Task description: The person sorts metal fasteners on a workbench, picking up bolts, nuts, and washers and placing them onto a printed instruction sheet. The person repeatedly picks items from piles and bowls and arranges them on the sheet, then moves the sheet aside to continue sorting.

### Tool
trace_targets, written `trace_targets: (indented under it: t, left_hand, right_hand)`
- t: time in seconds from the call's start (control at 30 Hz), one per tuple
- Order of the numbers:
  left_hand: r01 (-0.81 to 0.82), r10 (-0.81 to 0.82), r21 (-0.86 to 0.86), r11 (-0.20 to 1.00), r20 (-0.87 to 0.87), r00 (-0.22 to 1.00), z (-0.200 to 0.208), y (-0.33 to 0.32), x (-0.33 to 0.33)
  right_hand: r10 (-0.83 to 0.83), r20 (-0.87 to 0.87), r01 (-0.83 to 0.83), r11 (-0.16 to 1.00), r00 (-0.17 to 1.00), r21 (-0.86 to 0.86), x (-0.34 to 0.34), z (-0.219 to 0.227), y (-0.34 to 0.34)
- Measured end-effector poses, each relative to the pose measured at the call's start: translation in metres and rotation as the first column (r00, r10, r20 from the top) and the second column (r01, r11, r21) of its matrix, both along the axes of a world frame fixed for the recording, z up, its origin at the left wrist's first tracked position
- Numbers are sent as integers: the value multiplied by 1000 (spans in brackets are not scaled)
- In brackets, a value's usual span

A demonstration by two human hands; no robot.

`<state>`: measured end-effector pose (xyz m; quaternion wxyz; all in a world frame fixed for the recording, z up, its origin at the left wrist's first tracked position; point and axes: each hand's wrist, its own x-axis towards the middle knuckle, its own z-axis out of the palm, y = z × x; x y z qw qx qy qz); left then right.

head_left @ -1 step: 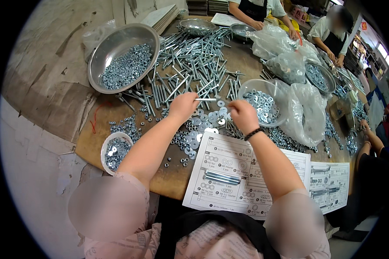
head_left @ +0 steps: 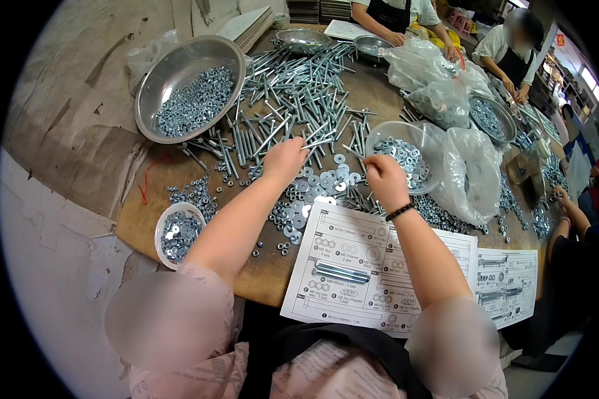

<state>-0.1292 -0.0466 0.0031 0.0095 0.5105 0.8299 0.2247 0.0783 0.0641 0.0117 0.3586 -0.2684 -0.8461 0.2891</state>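
Left hand [head_left: 285, 159] on bolt [head_left: 319, 141] — white sheet [head_left: 353, 266] nearby

Both of your forearms are bare from the elbow down; no sleeve reaches them. On your right wrist, just behind your right hand [head_left: 385, 181], you wear a dark beaded bracelet [head_left: 400, 212], a thin band of small round beads, black as far as this view shows. Your left hand [head_left: 283, 159] carries no ring or band that can be made out. At the lower edge your top is light pink with a faint darker print, and a black panel, perhaps an apron, crosses your front.
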Motion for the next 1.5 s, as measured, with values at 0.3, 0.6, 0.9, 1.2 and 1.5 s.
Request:
trace_targets:
  t: [0.3,0.6,0.9,1.2,1.5]
  left_hand:
    - [-181,27,-294,938,-459,888,-33,24,10]
    - [160,-163,33,987,130,978,12,-26,78]
    - [794,-786,-15,607,-158,598,7,-46,218]
    - [758,-761,-68,648,-46,647,-6,-52,221]
    - [669,-662,-118,734,95,743,9,-69,239]
  right_hand:
    - [-13,-92,-10,969,996,-248,96,26,-37]
    - [-121,-83,90,947,989,-310,208,14,-59]
    - [-89,114,86,996,989,35,217,37,-110]
    - [14,398,-126,959,917,255,201,-2,-131]
    - [42,498,-45,999,866,-6,246,1,-94]
